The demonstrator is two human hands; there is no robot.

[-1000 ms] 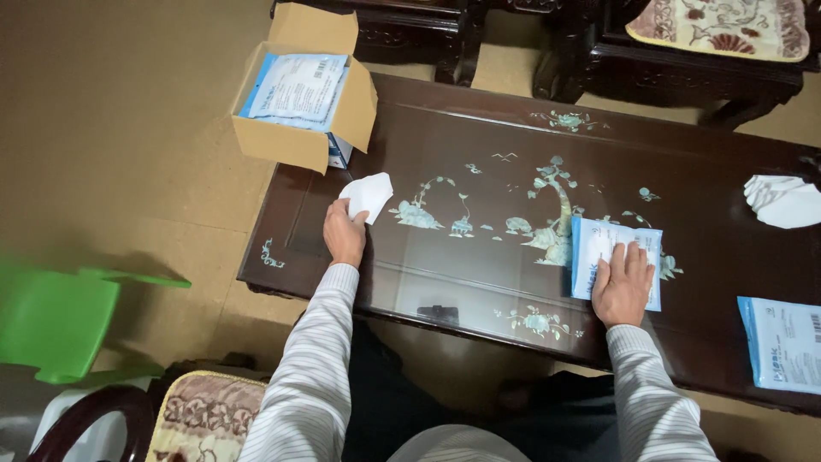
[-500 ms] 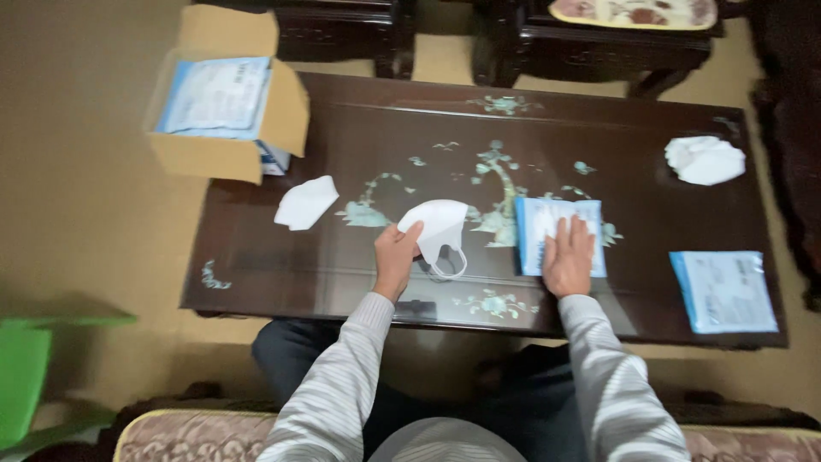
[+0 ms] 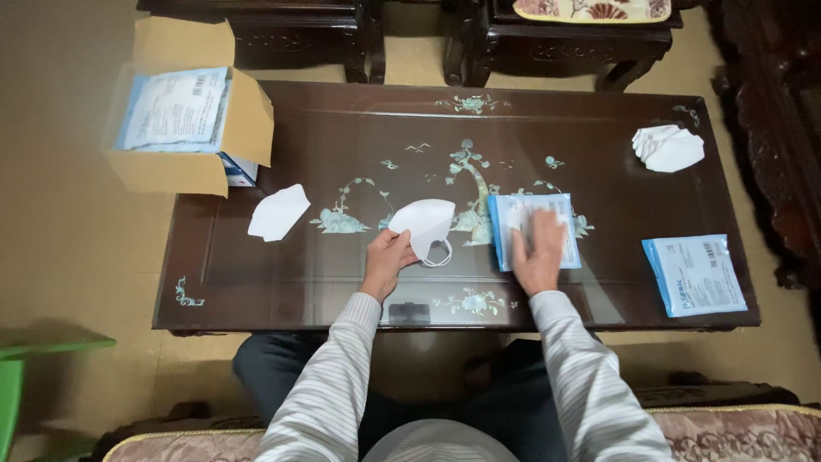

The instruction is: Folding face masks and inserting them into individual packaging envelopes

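The left hand (image 3: 386, 257) holds a white folded face mask (image 3: 423, 224) by its lower left edge, the fingers pinched on it, and the mask stands a little above the dark table (image 3: 342, 128) near the middle, with one ear loop (image 3: 438, 254) hanging under it. The right hand (image 3: 539, 248) lies flat and open on a blue and white pouch (image 3: 513, 210), pressing it to the table and grasping nothing. The mask looks very light and soft, so I judge it bends easily and will not break; the best place to take it is the folded edge or the loop, because the wide white face can crumple or get dirty. The pouch seems thin and smooth, perhaps slippery on the polished table, so a flat palm keeps it in place. Another white mask (image 3: 279, 211) lies on the table to the left, well apart from the hands, and a small pile of white masks (image 3: 669, 148) lies at the far right corner. A second blue pouch (image 3: 694, 275) lies near the right end. A cardboard box (image 3: 244, 128) with packets inside stands at the far left corner, partly over the table edge. I cannot tell whether the pouch under the right hand is open, because the hand covers its middle. The thumb of the left hand is partly hidden behind the mask, and how many masks are in the pile is hard to make out.
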